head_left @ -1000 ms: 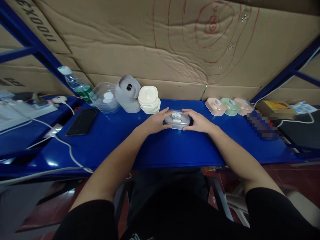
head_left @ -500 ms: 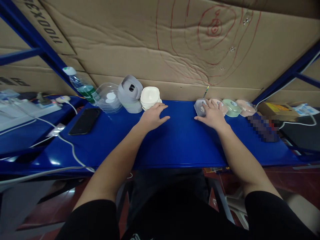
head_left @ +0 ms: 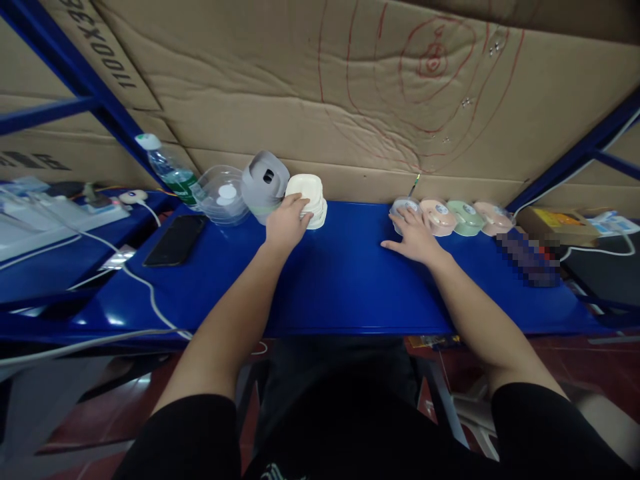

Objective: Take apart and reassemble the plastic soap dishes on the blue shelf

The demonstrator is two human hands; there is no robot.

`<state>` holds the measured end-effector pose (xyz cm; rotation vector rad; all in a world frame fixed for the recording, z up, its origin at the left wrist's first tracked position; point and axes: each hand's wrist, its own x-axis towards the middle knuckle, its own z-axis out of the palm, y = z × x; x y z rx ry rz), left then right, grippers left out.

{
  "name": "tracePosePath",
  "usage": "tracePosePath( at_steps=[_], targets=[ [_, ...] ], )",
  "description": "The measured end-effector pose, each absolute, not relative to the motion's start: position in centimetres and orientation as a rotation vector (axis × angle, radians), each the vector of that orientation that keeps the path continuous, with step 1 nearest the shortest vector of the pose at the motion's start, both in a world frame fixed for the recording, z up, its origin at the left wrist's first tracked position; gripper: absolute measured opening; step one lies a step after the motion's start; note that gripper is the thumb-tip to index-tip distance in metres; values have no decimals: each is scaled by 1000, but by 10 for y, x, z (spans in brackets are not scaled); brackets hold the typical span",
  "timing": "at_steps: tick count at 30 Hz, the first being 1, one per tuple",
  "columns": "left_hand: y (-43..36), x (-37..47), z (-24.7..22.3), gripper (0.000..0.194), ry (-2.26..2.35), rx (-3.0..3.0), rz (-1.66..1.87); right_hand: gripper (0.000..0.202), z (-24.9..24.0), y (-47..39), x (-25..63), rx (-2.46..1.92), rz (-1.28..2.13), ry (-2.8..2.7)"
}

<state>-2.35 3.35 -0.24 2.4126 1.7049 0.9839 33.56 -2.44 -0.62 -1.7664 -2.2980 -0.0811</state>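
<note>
My left hand (head_left: 289,223) is at the front left side of a stack of cream rounded-square pieces (head_left: 311,190), fingers over its edge; whether it grips any piece is unclear. Left of the stack are grey pieces with a dark opening (head_left: 260,175) and clear plastic pieces (head_left: 220,210). My right hand (head_left: 413,237) has its fingers apart, the tips on or just over a clear-grey container (head_left: 399,207). To its right stand a pink container (head_left: 439,219), a green one (head_left: 465,219) and another pink one (head_left: 494,219).
On the blue table (head_left: 360,287) a black phone (head_left: 175,240) lies at the left, beside a bottle (head_left: 173,175) and a white cable (head_left: 150,290). A cardboard panel (head_left: 250,87) stands behind. A small box (head_left: 563,223) sits at the right.
My left hand has moved left onto the cream stack, whose lower pieces now show more to the right. My right hand has shifted slightly left, uncovering the near pink container. The view has shifted slightly.
</note>
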Motion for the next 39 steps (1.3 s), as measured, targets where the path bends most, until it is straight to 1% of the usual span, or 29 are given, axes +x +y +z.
tracePosePath(
  at_steps=[3,6,10,13,15,16,19,20,21,23,25,26,29,31,32,35,37,39],
  targets=[
    [32,-23,0,30,1658,2419,1054,90,-10,-25,335,-1681,-60,-2336],
    [26,-18,6,27,1586,2429,1174,90,-9,-26,334,-1604,-50,-2336],
    [15,-4,12,24,1351,2484,1256,92,3,-32,327,-1404,31,-2278],
    [6,6,9,19,1034,2566,1113,95,8,-37,322,-1253,102,-2274],
    [2,11,4,17,873,2605,882,92,6,-39,320,-1180,176,-2350],
    [0,13,1,21,836,2623,736,88,3,-38,319,-1152,236,-2411],
    [-3,14,-2,50,818,2651,374,80,-7,-36,318,-1127,409,-2566],
    [-2,13,-1,58,817,2652,341,78,-10,-35,317,-1128,433,-2589],
    [-1,11,2,61,827,2654,368,76,-12,-35,316,-1131,432,-2597],
    [3,3,11,55,956,2664,575,70,-13,-34,315,-1133,387,-2599],
    [10,-10,21,45,1277,2642,889,66,-12,-33,313,-1124,348,-2603],
    [13,-19,26,44,1483,2588,1049,65,-12,-33,313,-1117,338,-2604],
    [24,-47,33,59,1936,2333,1345,61,-13,-33,311,-1085,340,-2599],
    [30,-61,31,64,2079,2225,1385,62,-13,-34,308,-1074,351,-2587],
    [32,-66,29,63,2119,2199,1375,64,-14,-35,307,-1069,363,-2580],
    [38,-71,21,49,2175,2155,1350,71,-12,-39,304,-1060,415,-2558],
    [40,-69,18,40,2192,2133,1364,72,-10,-41,302,-1068,429,-2545],
    [39,-68,18,36,2197,2123,1382,72,-9,-42,302,-1085,422,-2541]
  ],
)
